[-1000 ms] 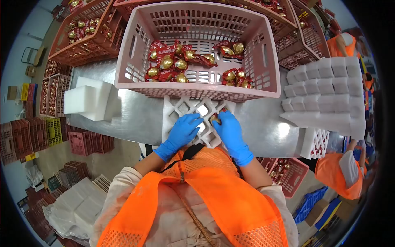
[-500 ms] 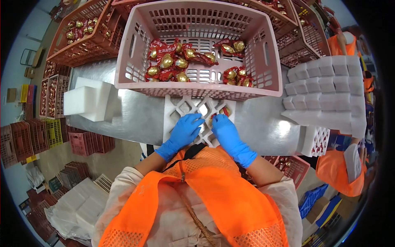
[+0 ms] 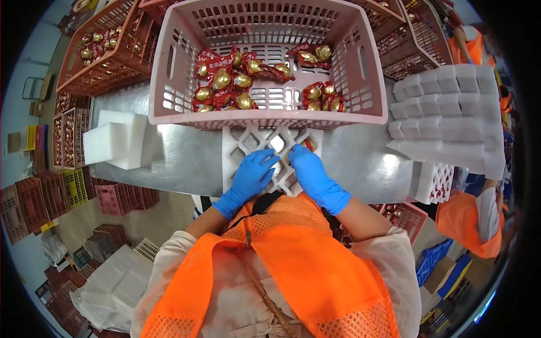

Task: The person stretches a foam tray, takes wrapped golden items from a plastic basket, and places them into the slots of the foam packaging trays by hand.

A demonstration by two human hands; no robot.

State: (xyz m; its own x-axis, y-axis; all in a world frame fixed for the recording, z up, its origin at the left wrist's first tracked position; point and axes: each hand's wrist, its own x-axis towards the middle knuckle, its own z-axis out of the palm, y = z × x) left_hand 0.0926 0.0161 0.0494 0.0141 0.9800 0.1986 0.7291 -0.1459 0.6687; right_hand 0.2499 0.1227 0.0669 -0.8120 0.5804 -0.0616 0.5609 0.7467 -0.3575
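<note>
Two blue-gloved hands are shown in the head view, bent over a white foam tray (image 3: 227, 169) with diamond-shaped cells, laid at the middle of the front edge of a metal table (image 3: 191, 155). The left hand (image 3: 253, 173) is rested on the tray's left half, fingers loosely curled and close together. The right hand (image 3: 310, 172) is held over the right half, fingertips pinched narrowly at a cell; whether anything is gripped cannot be told. Just beyond them, a red-and-gold wrapped egg-shaped packet (image 3: 307, 144) is partly seen in the tray, near its right edge. Behind the tray, more such packets are held in a pink plastic crate (image 3: 270, 117). White foam blocks (image 3: 107, 143) are placed toward the table's left end, and layered white foam (image 3: 439, 124) toward its right.
</note>
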